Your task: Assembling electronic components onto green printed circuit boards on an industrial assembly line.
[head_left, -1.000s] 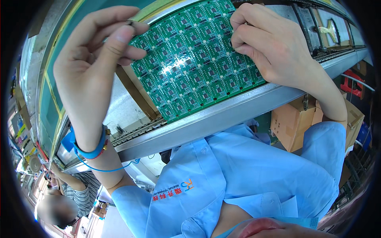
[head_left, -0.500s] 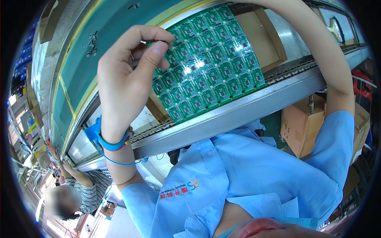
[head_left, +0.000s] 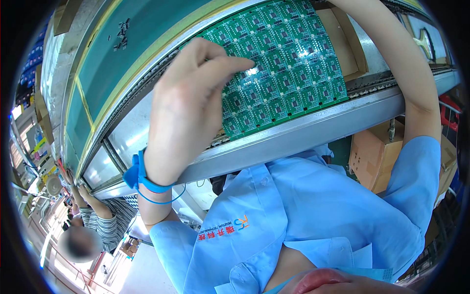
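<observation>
A green panel of circuit boards (head_left: 293,63), arrayed with small repeated units, lies across the metal rails of a conveyor. My left hand (head_left: 188,95) is over the panel's left part, its fingers curled and one fingertip touching the panel's surface or just above it. Whatever those fingers may grip is hidden. A blue wrist strap (head_left: 152,179) with a thin cord circles my left wrist. My right forearm (head_left: 387,44) reaches up past the panel's right side, and its hand lies beyond the upper edge of the picture.
Several small dark components (head_left: 121,36) lie loose on the green bench surface (head_left: 147,32). A metal rail (head_left: 303,117) runs along my side of the conveyor. Under the panel sits a cardboard tray (head_left: 350,44). A cardboard box (head_left: 369,157) stands below the rail; another person (head_left: 117,218) works at left.
The panel has shifted right along the conveyor. My left hand has moved right and turned, from a pinch at the panel's left edge to a fingertip over its units.
</observation>
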Demonstrator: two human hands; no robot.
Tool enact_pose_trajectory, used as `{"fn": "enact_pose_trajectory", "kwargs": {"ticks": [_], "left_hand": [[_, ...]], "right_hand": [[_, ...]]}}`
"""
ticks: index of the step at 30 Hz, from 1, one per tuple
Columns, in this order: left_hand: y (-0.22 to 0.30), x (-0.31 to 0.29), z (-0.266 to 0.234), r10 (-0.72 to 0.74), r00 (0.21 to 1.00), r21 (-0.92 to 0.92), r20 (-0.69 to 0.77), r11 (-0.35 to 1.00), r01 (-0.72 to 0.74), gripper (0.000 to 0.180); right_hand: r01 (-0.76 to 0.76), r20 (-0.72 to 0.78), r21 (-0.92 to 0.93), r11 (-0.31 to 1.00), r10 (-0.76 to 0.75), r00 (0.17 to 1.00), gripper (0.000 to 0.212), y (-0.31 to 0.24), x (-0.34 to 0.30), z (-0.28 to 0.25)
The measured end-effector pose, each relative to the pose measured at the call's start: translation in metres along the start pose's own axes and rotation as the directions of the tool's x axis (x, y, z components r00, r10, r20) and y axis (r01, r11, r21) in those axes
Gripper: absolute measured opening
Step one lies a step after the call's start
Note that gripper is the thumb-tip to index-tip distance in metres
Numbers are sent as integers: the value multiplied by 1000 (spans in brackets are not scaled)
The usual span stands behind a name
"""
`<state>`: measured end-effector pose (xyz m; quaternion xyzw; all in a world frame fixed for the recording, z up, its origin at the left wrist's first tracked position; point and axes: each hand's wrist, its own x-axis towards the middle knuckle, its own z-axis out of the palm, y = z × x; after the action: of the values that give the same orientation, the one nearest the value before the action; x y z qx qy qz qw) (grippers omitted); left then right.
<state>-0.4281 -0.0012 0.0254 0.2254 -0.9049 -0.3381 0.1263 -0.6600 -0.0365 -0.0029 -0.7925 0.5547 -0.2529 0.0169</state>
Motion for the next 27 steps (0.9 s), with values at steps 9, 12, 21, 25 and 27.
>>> {"fn": "enact_pose_trajectory", "kwargs": {"ticks": [9, 12, 21, 25, 27], "left_hand": [[11, 1, 19, 6, 999, 237, 42, 971, -16, 38], [17, 2, 20, 7, 999, 290, 52, 957, -22, 39], [13, 0, 5, 80, 997, 323, -4, 943, -75, 37], [-52, 13, -56, -163, 920, 555, -357, 755, 349, 27], [-100, 8, -77, -227, 867, 613, -443, 629, 478, 37]], "right_hand": [[-42, -23, -87, 995, 40, 999, 16, 6, -13, -15], [-45, -47, -125, 991, 39, 998, 15, 6, -14, -17], [-15, -99, -119, 993, 3, 995, 13, 18, -13, -20], [-98, -11, -109, 989, 97, 995, 11, 9, -20, -30], [-87, -13, -93, 992, 86, 996, 11, 6, -17, -31]]}}
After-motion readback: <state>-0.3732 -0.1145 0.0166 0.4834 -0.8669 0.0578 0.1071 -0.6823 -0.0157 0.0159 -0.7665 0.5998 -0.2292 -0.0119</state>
